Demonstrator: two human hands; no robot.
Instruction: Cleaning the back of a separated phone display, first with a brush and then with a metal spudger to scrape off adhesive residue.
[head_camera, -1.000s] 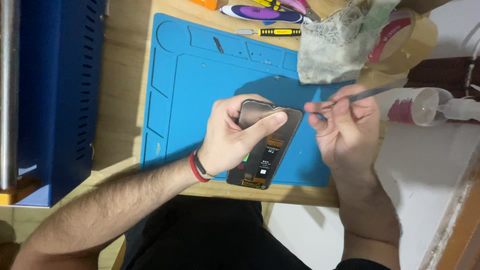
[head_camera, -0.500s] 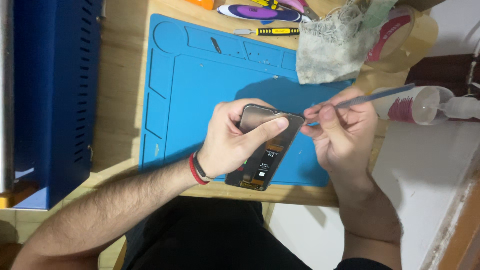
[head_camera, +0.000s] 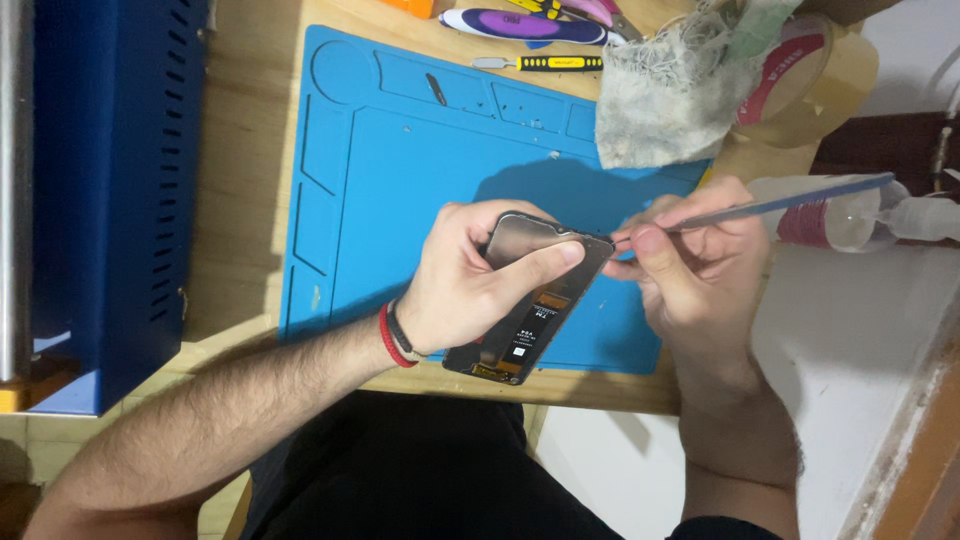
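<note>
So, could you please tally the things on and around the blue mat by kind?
Phone screen assembly in the left hand: 1
Thin tool in the right hand: 1
Blue mat: 1
Screwdriver: 1
Cloth: 1
Tape roll: 1
Clear bottle: 1
Total: 7

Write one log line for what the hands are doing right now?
left hand: grips phone screen panel | right hand: holds thin blue tool, tip at panel's top edge | under: blue mat

Counted: one phone screen assembly (head_camera: 530, 300), one blue work mat (head_camera: 400, 180), one tape roll (head_camera: 810, 75), one small screwdriver (head_camera: 540, 63), two hands.
</note>
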